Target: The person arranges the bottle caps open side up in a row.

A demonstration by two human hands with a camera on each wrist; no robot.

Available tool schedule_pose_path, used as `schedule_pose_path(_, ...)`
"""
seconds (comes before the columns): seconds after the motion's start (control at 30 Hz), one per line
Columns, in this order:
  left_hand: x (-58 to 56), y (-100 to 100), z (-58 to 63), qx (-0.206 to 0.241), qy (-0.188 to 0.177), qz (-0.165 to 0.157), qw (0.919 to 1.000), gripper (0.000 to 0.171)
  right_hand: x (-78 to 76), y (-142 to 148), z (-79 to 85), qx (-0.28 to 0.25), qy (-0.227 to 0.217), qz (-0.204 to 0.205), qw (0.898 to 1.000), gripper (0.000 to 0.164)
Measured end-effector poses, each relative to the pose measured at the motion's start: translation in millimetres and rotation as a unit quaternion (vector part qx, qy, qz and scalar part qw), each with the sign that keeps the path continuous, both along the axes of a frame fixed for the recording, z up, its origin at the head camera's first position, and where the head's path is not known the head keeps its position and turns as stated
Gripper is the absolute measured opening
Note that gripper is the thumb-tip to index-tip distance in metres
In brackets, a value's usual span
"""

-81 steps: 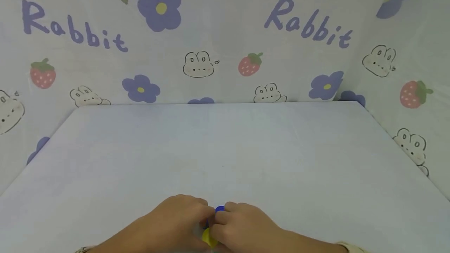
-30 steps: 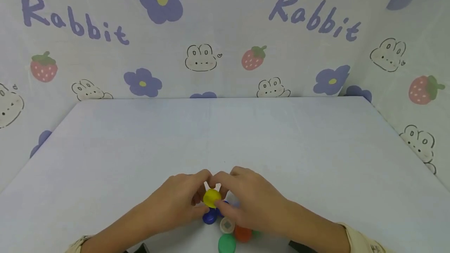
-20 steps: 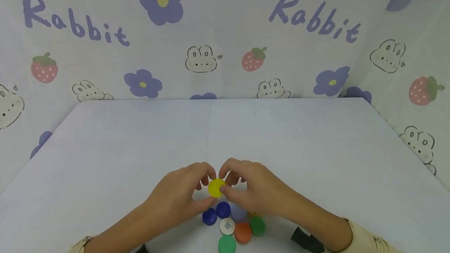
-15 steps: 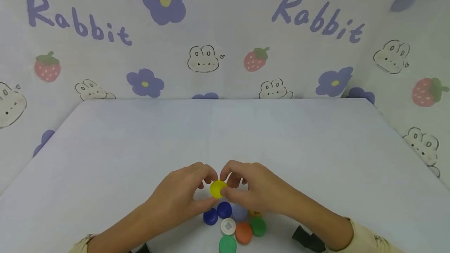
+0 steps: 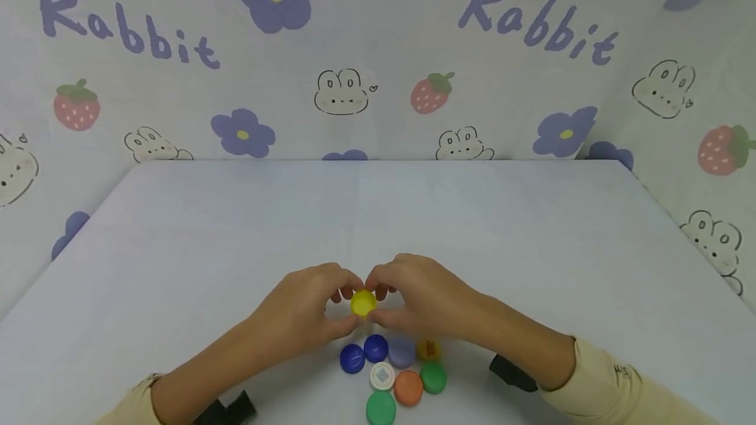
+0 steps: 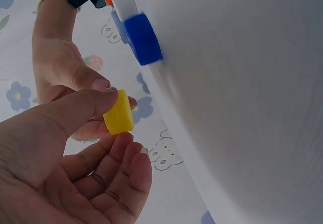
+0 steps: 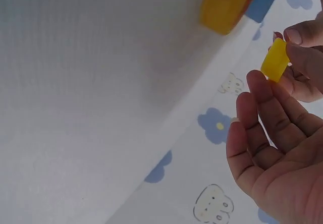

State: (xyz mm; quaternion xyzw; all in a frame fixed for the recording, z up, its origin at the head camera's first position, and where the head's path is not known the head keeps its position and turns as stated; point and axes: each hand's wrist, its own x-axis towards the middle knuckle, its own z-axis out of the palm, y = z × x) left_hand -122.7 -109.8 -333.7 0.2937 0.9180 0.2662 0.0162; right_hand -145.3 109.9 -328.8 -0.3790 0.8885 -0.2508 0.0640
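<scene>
A yellow bottle cap is between my two hands near the front middle of the table. My left hand pinches it between thumb and fingertips from the left; in the left wrist view the yellow cap has that thumb against its upper side. From the other side my right hand pinches the same cap, seen as a yellow block in the right wrist view. Just below the hands lie two dark blue caps, one left of the other.
Close by are a pale blue cap, a yellow-orange cap with red print, a white cap, an orange cap and two green caps. Black straps show below the wrists. Patterned cloth walls the white table.
Both hands have moved forward from the table's front with the yellow cap between them, uncovering the other caps. Over the last half second they shift only slightly while still pinching it.
</scene>
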Motion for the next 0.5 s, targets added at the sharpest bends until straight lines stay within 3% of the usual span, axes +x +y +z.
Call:
schedule_pose_path(0.2, -21.1, 5.2, 0.0, -0.023, -0.005, -0.007, 0.9997, 0.028, -17.9, -1.0, -0.2, 0.022, 0.03, 0.017, 0.999, 0.022)
schedule_pose_path(0.5, -55.2, 12.9, -2.2, -0.066, -0.035, 0.004, 0.9972, 0.029, -48.4, -8.1, -2.4, 0.058, 0.015, -0.001, 0.998, 0.023)
